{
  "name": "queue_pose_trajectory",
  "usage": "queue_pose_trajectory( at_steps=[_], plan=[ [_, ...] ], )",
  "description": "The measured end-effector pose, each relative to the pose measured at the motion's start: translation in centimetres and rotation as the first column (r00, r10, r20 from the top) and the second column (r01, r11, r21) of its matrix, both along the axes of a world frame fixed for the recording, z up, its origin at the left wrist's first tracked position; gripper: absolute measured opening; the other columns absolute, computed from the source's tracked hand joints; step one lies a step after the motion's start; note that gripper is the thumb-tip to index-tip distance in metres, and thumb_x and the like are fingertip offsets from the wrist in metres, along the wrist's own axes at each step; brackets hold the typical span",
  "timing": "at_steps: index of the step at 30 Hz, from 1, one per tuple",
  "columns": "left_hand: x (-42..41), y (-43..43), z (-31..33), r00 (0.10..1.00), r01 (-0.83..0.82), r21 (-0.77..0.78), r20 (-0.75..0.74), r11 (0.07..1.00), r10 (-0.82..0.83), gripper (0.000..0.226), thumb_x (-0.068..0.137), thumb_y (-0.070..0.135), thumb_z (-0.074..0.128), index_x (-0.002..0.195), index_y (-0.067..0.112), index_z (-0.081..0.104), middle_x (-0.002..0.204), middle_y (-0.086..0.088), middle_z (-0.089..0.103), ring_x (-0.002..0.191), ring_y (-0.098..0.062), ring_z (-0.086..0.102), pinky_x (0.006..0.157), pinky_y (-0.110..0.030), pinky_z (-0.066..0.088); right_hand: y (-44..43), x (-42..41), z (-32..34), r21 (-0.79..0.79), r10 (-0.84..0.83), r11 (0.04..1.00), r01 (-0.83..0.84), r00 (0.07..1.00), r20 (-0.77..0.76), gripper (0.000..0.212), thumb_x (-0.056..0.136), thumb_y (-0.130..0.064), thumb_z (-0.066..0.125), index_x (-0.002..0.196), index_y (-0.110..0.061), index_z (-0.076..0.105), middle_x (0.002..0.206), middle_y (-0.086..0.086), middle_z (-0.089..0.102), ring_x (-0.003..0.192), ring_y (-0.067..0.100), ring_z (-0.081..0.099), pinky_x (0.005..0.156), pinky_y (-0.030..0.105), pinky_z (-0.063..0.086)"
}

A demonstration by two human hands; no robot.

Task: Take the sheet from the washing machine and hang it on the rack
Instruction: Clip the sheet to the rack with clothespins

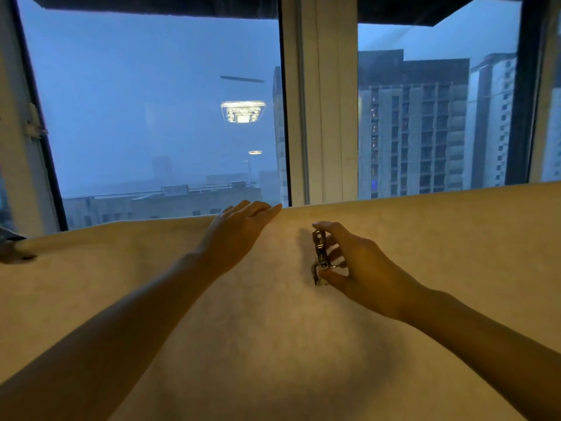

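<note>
Left hand [239, 229] flat, fingers extended — right hand [352, 262] in pinching grip

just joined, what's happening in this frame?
A person is hanging a pale beige fabric sheet, already draped over a rail in front of the window. The left hand rests flat on the sheet's top fold. The right hand pinches a small shiny metal clip just below that fold, not yet fastened.

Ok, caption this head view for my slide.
Sheet draped before window; left hand at its top edge, right hand holding metal clip.
</note>
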State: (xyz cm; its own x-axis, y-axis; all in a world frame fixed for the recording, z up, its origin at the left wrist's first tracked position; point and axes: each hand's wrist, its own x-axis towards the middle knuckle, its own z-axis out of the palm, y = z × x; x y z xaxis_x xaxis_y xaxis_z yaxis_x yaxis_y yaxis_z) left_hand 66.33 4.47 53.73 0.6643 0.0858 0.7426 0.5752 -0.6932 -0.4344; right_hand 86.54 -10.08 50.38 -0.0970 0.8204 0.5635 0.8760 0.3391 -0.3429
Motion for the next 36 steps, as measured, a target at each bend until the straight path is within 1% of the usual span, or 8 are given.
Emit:
queue_pose_trajectory(
  at_steps=[3,7,13,18,22,27,32,36],
  plan=[
    [2.0,-0.5,-0.2,1.0,0.024,-0.007,0.002,1.0,-0.024,0.062,0.069,-0.004,0.077,0.127,0.005,0.057,0.108,-0.016,0.066,0.088,-0.032,0.066,0.066,-0.044,0.059,-0.9,2.0,-0.3,0.0,-0.008,1.0,0.008,1.0,-0.001,0.076,0.085,-0.027,0.068,0.142,-0.04,0.02,0.127,-0.009,0.052,0.091,-0.001,0.05,0.068,0.004,0.04],
    [4.3,-0.5,-0.1,0.995,0.09,0.001,-0.034,0.996,-0.09,0.069,0.066,0.001,0.082,0.127,0.008,0.05,0.104,-0.017,0.066,0.083,-0.031,0.067,0.064,-0.04,0.057,-1.8,4.3,-0.3,0.024,-0.029,0.999,0.031,0.998,-0.058,0.077,0.085,-0.026,0.067,0.142,-0.042,0.019,0.132,-0.008,0.051,0.096,0.0,0.049,0.083,0.014,0.042],
    [9.0,0.9,0.0,0.99,0.13,-0.121,-0.036,0.984,-0.136,0.048,0.082,0.015,0.071,0.127,0.008,0.055,0.103,-0.012,0.066,0.082,-0.02,0.065,0.07,-0.025,0.055,-2.1,8.2,-0.1,0.052,-0.088,0.994,0.093,0.992,-0.095,0.07,0.083,-0.023,0.069,0.139,-0.035,0.028,0.124,-0.01,0.049,0.091,0.001,0.051,0.067,0.005,0.042],
    [14.6,-1.2,0.3,0.982,0.19,0.138,-0.047,0.972,-0.185,0.058,0.065,0.015,0.084,0.116,0.01,0.058,0.099,-0.009,0.07,0.079,-0.019,0.069,0.061,-0.03,0.057,-2.2,11.2,0.4,0.09,-0.201,0.974,0.208,0.976,-0.081,0.069,0.08,-0.033,0.071,0.137,-0.036,0.032,0.128,-0.012,0.051,0.094,0.002,0.052,0.081,0.017,0.047],
    [19.0,-1.2,0.5,0.961,0.275,0.127,-0.023,0.953,-0.274,0.067,0.06,0.012,0.086,0.115,0.009,0.048,0.094,-0.016,0.069,0.074,-0.028,0.069,0.055,-0.044,0.059,-2.1,14.0,1.3,0.138,-0.273,0.95,0.281,0.959,-0.072,0.07,0.081,-0.035,0.069,0.14,-0.035,0.029,0.13,-0.013,0.049,0.09,-0.001,0.049,0.085,0.021,0.048],
    [24.8,-0.2,0.8,0.985,0.152,0.164,-0.109,0.975,-0.136,0.071,0.053,0.028,0.091,0.114,0.006,0.064,0.088,-0.009,0.068,0.067,-0.02,0.065,0.047,-0.033,0.055,-2.4,18.4,2.3,0.204,-0.343,0.899,0.387,0.913,-0.222,0.073,0.082,-0.02,0.07,0.142,-0.027,0.029,0.125,-0.011,0.046,0.094,0.005,0.055,0.083,0.021,0.047],
    [29.8,-0.4,0.8,0.98,0.182,0.161,-0.115,0.97,-0.165,0.074,0.05,0.018,0.091,0.117,0.004,0.063,0.087,-0.01,0.067,0.066,-0.023,0.064,0.043,-0.033,0.052,-2.2,22.9,2.7,0.157,-0.426,0.852,0.5,0.834,-0.35,0.071,0.079,-0.014,0.074,0.138,-0.023,0.034,0.119,-0.006,0.05,0.078,0.004,0.056,0.056,0.013,0.044],
    [33.2,-0.7,0.7,0.981,0.176,0.146,-0.114,0.974,-0.16,0.071,0.051,0.018,0.09,0.116,0.008,0.064,0.081,-0.005,0.065,0.06,-0.017,0.061,0.041,-0.025,0.045,-3.0,25.1,2.2,0.152,-0.454,0.831,0.535,0.811,-0.37,0.068,0.078,-0.016,0.074,0.133,-0.025,0.036,0.107,-0.012,0.047,0.075,0.003,0.057,0.05,0.012,0.043]
  ],
)
